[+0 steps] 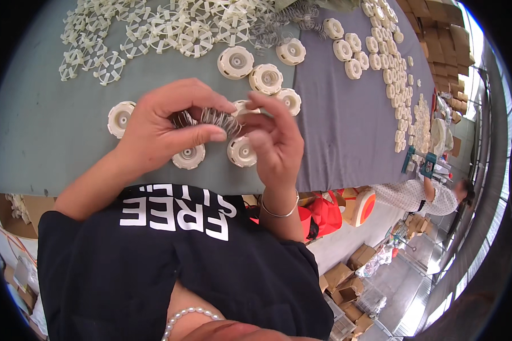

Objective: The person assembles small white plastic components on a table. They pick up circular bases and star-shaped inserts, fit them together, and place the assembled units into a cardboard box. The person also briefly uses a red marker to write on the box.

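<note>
A bunch of metal coil springs lies crosswise in my left hand, pinched between its thumb and fingers above the table. At the springs' right end is my right hand, its fingers curled and partly blurred; whether they grip a coil I cannot make out. Round cream plastic caps with ringed centres lie about: one cap left of my left hand, another cap below it, and one more cap partly behind my right hand. Several others sit just beyond, including a larger-looking cap.
White spoked plastic rings heap at the table's far side, next to loose springs. More cream caps spread along the grey cloth at right. Beyond are a red bag, another person, a teal device and cardboard boxes.
</note>
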Demonstrator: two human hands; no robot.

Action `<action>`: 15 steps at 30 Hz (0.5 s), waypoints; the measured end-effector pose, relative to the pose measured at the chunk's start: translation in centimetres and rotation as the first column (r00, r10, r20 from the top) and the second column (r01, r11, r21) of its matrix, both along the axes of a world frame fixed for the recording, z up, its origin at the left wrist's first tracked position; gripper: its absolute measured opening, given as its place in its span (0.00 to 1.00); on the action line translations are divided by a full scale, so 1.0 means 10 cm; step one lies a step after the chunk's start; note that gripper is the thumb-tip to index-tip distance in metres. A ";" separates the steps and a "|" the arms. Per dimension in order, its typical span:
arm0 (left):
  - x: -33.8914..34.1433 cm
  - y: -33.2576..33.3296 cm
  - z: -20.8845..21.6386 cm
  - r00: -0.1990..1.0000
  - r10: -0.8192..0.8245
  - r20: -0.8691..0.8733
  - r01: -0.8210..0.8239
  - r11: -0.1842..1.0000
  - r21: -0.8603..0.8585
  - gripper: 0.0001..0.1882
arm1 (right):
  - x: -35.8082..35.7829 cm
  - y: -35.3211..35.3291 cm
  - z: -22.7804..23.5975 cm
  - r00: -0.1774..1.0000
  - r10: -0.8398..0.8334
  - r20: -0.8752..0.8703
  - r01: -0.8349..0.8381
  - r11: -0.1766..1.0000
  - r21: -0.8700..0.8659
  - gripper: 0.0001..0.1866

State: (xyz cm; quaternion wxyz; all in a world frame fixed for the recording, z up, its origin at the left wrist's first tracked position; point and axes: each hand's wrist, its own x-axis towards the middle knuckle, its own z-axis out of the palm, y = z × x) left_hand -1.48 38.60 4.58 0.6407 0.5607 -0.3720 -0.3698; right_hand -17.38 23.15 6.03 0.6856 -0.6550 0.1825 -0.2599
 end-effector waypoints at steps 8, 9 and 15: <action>0.04 0.03 0.05 0.988 0.010 -0.152 0.010 0.991 0.130 0.16 | -0.03 0.03 -0.06 0.987 0.119 0.113 -0.049 0.871 -0.488 0.18; 0.11 0.04 0.07 0.889 -0.028 -0.458 0.135 0.970 0.201 0.16 | 0.03 -0.03 -0.04 0.969 0.166 0.184 0.010 0.715 -0.699 0.20; 0.02 0.02 0.05 0.806 0.026 -0.591 0.151 0.957 0.248 0.19 | -0.09 -0.11 -0.13 1.000 0.008 -0.026 -0.021 0.816 -0.578 0.25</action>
